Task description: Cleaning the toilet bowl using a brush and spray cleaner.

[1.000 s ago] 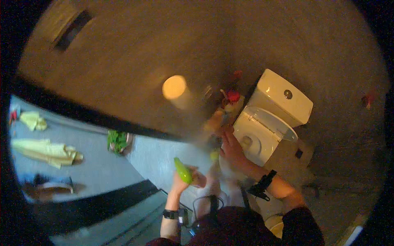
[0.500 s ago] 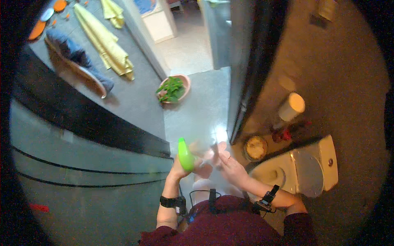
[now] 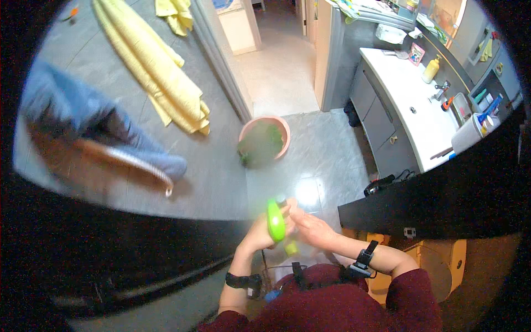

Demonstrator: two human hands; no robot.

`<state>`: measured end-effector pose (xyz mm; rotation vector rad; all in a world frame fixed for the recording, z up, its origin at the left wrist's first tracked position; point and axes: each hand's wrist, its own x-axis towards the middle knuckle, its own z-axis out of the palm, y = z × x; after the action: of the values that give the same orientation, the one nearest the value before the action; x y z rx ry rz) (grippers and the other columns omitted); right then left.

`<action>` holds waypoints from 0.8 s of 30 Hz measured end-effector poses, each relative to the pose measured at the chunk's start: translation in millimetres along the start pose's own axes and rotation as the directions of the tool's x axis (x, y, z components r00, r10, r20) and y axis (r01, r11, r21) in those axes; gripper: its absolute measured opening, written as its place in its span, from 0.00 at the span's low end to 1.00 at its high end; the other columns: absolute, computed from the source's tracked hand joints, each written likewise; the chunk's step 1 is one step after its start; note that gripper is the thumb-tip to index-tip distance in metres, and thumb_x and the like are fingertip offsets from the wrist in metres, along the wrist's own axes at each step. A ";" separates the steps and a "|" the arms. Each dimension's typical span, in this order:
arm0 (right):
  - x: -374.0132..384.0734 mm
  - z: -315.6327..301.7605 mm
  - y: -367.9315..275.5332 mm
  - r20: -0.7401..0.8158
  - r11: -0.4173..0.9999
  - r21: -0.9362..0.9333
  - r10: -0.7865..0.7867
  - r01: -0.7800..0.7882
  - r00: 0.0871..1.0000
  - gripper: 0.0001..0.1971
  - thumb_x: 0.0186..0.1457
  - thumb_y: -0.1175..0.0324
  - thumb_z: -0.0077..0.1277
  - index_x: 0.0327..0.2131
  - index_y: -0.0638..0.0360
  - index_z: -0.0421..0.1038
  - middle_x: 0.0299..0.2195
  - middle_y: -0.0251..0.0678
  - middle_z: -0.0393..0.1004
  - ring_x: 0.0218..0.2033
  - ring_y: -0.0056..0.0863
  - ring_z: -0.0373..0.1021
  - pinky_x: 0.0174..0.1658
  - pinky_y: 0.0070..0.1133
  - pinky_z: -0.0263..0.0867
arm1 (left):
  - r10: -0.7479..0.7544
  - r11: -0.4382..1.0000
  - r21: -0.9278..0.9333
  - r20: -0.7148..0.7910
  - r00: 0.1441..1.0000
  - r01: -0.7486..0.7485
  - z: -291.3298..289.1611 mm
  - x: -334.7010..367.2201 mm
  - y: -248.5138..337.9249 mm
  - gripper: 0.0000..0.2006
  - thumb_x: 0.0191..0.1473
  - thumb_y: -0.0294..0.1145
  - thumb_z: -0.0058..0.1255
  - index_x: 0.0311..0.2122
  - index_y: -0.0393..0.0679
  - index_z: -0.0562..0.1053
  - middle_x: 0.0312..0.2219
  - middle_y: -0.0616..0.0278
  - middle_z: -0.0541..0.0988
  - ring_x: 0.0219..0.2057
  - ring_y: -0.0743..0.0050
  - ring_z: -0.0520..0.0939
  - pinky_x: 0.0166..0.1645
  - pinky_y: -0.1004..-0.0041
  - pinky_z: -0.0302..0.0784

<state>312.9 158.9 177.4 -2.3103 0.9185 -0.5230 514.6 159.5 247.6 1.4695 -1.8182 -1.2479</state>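
Gripping what looks like a green spray bottle (image 3: 276,220), the left hand (image 3: 257,235) is holding it above the floor (image 3: 326,138), already picked up and not yet set down, while the right hand (image 3: 313,229) is hovering close beside it, its grip impossible to tell.

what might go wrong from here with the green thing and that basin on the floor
The bright green object might slip if the left hand loosens its hold. The pink basin of leaves sits on the floor ahead, so a careless step could knock it.
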 end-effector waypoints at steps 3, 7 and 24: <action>29.4 -24.2 22.9 -0.073 1.000 0.013 0.010 -0.009 0.997 0.21 0.42 0.70 0.53 0.42 0.70 0.65 0.46 0.48 0.65 0.45 0.44 0.66 0.48 0.31 0.64 | 0.035 0.997 0.073 -0.038 0.999 -0.032 -11.1 46.8 -0.4 0.27 0.41 0.38 0.62 0.49 0.43 0.72 0.29 0.60 0.78 0.32 0.70 0.79 0.41 0.71 0.74; 78.3 -72.9 58.5 -0.136 0.994 -0.079 0.063 -0.074 0.989 0.08 0.43 0.69 0.52 0.27 0.63 0.71 0.41 0.40 0.69 0.35 0.41 0.70 0.41 0.31 0.67 | 0.084 0.997 0.002 -0.041 0.996 -0.084 -24.3 114.4 -0.9 0.26 0.40 0.36 0.63 0.47 0.42 0.73 0.29 0.61 0.78 0.32 0.73 0.78 0.40 0.72 0.73; 298.7 -122.1 279.7 0.749 -0.004 0.652 0.158 -0.758 0.643 0.33 0.59 0.38 0.20 0.52 0.53 0.61 0.29 0.35 0.70 0.22 0.20 0.63 0.21 0.18 0.58 | 0.158 0.957 0.263 -0.126 0.979 -0.120 -93.8 353.6 14.1 0.23 0.42 0.33 0.61 0.46 0.39 0.73 0.43 0.56 0.75 0.38 0.68 0.77 0.44 0.69 0.73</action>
<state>315.4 -265.2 127.8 -0.6678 0.6980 -0.0637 477.0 -204.6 244.2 1.4918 -1.9998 -0.8399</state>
